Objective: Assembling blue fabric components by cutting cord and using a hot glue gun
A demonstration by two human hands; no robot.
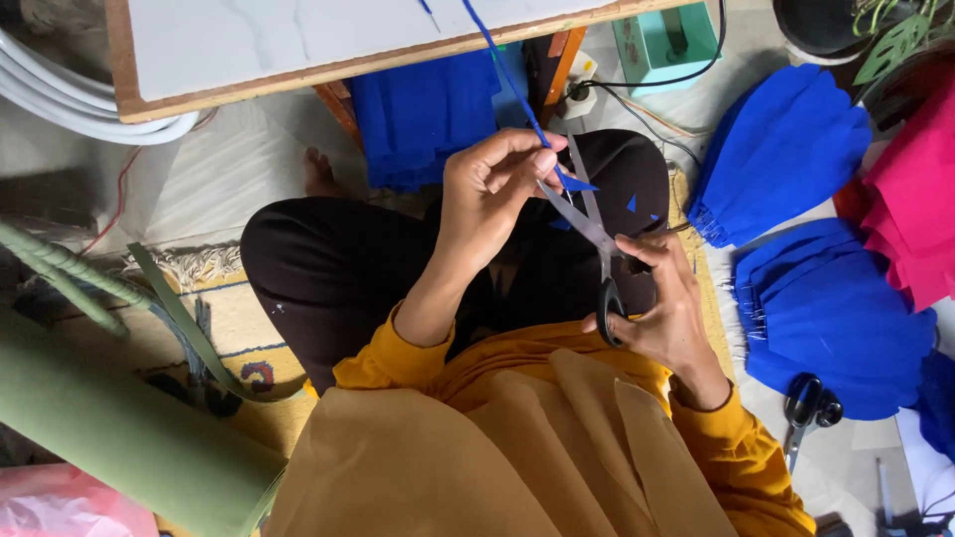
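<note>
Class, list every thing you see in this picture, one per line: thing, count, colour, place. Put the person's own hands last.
Thin felt strip: one, blue, running from the left hand up past the board.
Black-handled scissors: one, steel blades open, in the right hand.
Second pair of scissors: one, black, on the floor at right.
Petal-shaped felt stacks: several, blue, right side.
Felt sheets: pile, pink, far right.
Rolled felt: one, green, lower left.
Wooden-edged board: one, white, top.
Box: one, teal, top.
Left hand: pinching the strip.
Right hand: gripping the scissors.
</note>
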